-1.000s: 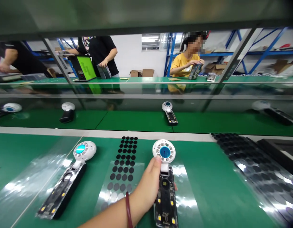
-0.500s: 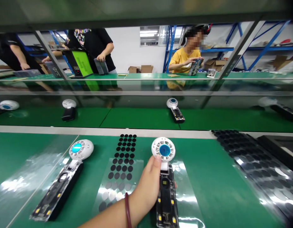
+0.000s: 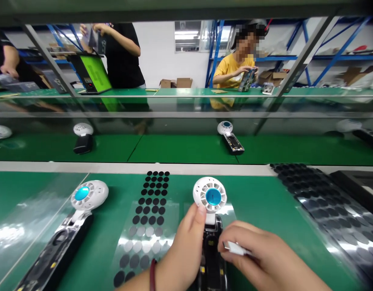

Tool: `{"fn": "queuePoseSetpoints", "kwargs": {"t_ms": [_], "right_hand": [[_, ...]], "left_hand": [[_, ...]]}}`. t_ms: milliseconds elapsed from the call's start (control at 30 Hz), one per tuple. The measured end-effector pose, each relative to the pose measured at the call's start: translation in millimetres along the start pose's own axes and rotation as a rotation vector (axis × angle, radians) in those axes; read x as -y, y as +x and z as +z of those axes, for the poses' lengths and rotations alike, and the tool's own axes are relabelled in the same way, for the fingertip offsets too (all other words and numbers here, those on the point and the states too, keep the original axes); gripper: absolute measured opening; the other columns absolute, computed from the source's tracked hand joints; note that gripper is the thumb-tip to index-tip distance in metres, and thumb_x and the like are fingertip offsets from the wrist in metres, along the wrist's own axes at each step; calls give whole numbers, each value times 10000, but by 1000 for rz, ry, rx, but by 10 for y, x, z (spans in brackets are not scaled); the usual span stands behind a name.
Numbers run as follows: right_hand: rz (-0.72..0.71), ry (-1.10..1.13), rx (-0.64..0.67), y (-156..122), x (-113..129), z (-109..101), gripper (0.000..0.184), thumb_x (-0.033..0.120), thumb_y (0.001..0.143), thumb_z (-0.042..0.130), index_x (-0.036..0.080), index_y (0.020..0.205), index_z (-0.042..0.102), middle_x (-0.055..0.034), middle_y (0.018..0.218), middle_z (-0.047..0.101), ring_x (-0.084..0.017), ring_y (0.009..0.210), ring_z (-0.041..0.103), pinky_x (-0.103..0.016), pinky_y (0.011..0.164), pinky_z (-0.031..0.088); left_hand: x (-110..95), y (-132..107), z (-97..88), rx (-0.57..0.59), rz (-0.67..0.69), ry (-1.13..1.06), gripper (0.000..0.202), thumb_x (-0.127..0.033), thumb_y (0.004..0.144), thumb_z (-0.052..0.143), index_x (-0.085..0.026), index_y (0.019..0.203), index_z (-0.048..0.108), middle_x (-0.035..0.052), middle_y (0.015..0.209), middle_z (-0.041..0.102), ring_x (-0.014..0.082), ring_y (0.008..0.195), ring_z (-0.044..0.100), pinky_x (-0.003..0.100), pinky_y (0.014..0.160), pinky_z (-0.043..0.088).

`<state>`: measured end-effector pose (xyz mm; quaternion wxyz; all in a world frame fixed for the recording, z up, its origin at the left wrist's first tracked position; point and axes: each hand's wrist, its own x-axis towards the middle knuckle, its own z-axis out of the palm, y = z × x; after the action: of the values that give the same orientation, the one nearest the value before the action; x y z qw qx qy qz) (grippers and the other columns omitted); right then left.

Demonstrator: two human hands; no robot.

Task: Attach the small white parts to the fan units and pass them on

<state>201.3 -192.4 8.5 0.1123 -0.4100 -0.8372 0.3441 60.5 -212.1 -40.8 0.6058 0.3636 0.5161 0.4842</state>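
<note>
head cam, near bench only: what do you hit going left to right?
Spare handheld fan → sheet of black round pads → left hand on the held fan → right hand pinching a small white piece → glossy pad sheets.

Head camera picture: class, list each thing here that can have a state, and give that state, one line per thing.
Left hand: gripping the handheld fan's body, thumb up at its neck.
Right hand: pinching a small white piece beside the fan.
Handheld fan: held, white head facing up, blue centre showing.
Second fan: lying on the green mat, untouched.
Sheet of black round pads: flat on the mat, lower pads look peeled off.
</note>
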Motion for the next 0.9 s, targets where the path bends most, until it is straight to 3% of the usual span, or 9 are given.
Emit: {"fn": "queuePoseSetpoints", "kwargs": {"t_ms": [100,267,600,700,833,900], "right_hand": [[41,36,-2,100,-22,32,224,44,784,450,228,679,520,46,738,567,-96,676,563,-160,583,427],[46,-31,47,107,-27,71,240,42,779,429,257,740,528,37,808,572,-122,682,577,-198,571,447],[30,-101,68,60,-78,110,219,80,789,396,259,770,522,12,788,559,-149,629,589,-238,547,477],[61,-19,52,75,-57,106,226,91,799,394,258,768,543,13,798,568,-144,664,583,-231,572,463],[172,259,-11,126,-92,51,153,157,798,430,231,710,532,31,751,595,-125,691,561,-202,618,434],[244,393,-24,149,-140,-5,120,221,791,434,220,706,518,27,714,595,-133,679,553,-206,607,430]], "left_hand": [[-28,0,-4,27,-5,16,360,-500,853,327,-193,784,503,-19,755,477,136,756,426,268,736,338],[-68,14,8,70,-50,9,378,-508,853,312,-200,953,508,6,875,524,144,758,431,289,765,337],[-37,28,8,36,-57,50,390,-516,834,348,-196,966,526,14,972,560,155,766,466,311,828,331],[-35,37,1,16,-81,53,423,-537,817,358,-196,1010,516,33,1022,572,200,873,494,338,867,321],[-43,51,-3,-55,-99,92,411,-536,801,393,-201,1028,459,68,1073,570,249,1033,472,386,934,289],[-9,61,9,-77,-76,44,396,-516,787,443,-228,1046,363,75,1095,558,249,979,523,404,890,348]]}}
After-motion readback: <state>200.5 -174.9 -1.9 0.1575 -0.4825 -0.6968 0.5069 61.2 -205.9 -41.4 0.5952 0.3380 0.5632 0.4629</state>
